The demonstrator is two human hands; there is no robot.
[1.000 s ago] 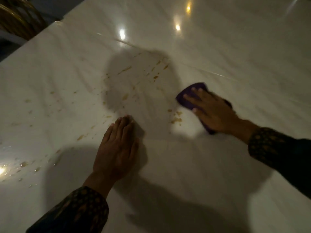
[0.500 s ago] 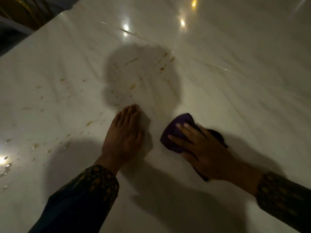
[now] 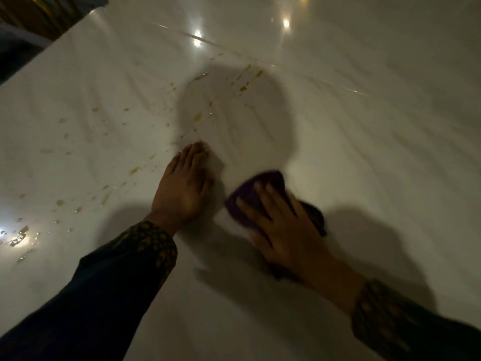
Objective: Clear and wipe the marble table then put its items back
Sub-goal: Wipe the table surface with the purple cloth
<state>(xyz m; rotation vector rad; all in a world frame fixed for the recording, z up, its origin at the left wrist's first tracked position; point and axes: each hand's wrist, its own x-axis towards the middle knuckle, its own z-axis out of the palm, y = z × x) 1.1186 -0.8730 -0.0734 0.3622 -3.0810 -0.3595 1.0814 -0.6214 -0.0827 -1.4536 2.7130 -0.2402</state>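
Purple cloth (image 3: 263,188), white marble (image 3: 364,152) w/ prob. amber spots (image 3: 135,170)

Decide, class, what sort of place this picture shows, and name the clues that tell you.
Probably a dining room in a home, though little shows. A large glossy marble table carries brownish spills, the right hand presses a purple cloth on it, and a gold-framed chair seems to stand at the far corner.

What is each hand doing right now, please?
Left hand: open, flat on the marble table.
Right hand: open, fingers pressing the purple cloth onto the table.
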